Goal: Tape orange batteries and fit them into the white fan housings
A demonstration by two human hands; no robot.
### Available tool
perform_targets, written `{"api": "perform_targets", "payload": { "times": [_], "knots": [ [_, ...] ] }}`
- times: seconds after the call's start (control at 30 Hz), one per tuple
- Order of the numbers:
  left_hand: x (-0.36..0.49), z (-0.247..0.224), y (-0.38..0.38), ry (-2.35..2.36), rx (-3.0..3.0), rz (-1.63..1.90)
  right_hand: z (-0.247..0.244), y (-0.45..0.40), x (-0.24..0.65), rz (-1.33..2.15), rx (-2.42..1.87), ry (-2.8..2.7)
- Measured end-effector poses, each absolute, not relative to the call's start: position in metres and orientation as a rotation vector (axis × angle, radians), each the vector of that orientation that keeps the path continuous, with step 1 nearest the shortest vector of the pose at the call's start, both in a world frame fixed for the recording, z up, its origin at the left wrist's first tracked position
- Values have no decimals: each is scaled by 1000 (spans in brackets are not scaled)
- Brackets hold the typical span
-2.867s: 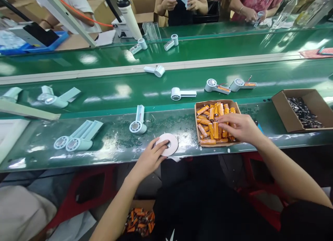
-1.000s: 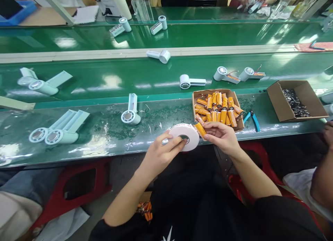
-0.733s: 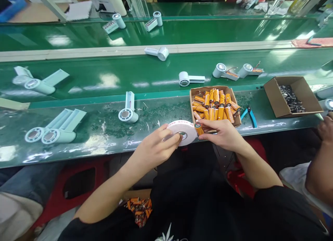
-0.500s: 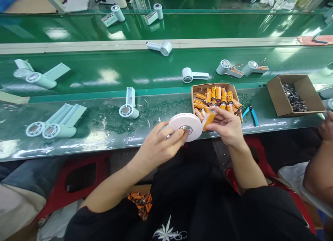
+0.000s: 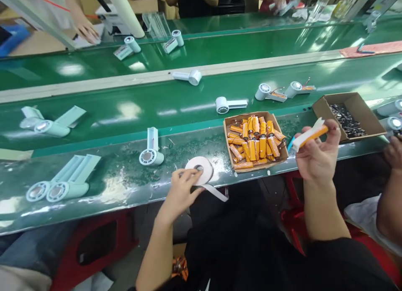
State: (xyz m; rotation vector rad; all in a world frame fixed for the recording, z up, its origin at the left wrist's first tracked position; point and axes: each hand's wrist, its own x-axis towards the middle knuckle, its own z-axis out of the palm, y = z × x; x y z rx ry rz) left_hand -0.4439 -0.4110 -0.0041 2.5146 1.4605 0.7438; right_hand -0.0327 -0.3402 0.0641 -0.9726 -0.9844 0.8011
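My left hand (image 5: 180, 192) has its fingers closed at the core of a white roll of tape (image 5: 205, 167), at the bench's front edge. A loose tail of tape (image 5: 216, 193) hangs from the roll toward me. My right hand (image 5: 318, 161) is raised to the right, gripping an orange-wrapped battery (image 5: 315, 134) between thumb and fingers. A white strip of tape (image 5: 306, 135) runs along that battery, one end sticking up. Between my hands stands a shallow cardboard box (image 5: 226, 145) filled with similar orange batteries (image 5: 256, 146).
Light blue handheld fan bodies lie along the bench, such as one fan (image 5: 150, 156) left of the roll. A cardboard box (image 5: 367, 109) of small dark parts stands right. Blue-handled pliers (image 5: 290, 144) are partly hidden behind my right hand. A co-worker's hand (image 5: 394, 150) is at far right.
My hands have moved apart: the left went left and down with the tape roll, the right went right with the battery. The tape between roll and battery is now separated.
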Motion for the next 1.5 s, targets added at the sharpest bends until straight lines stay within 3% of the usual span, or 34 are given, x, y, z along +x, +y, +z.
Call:
{"api": "perform_targets", "payload": {
  "times": [0.1,0.2,0.4,0.5,0.93,1.2,1.5],
  "knots": [
    [-453,2,-369,1456,2461,807,56,-348,-40,851,-935,-980],
    [-409,23,-302,1330,2495,858,55,-337,-52,863,-919,-958],
    [-312,25,-131,1257,2438,220,63,-302,-60,809,-941,-986],
    [-295,14,-91,1391,2378,150,64,-292,-55,812,-983,-1065],
    [-287,31,-38,965,3008,-153,68,-154,-39,877,-1002,-1300],
    [-252,45,-23,1142,2731,-250,30,-92,-33,777,-1157,-1619],
    [-248,47,-11,1298,2541,-62,12,-84,-29,597,-1331,-1941]
  ]
}}
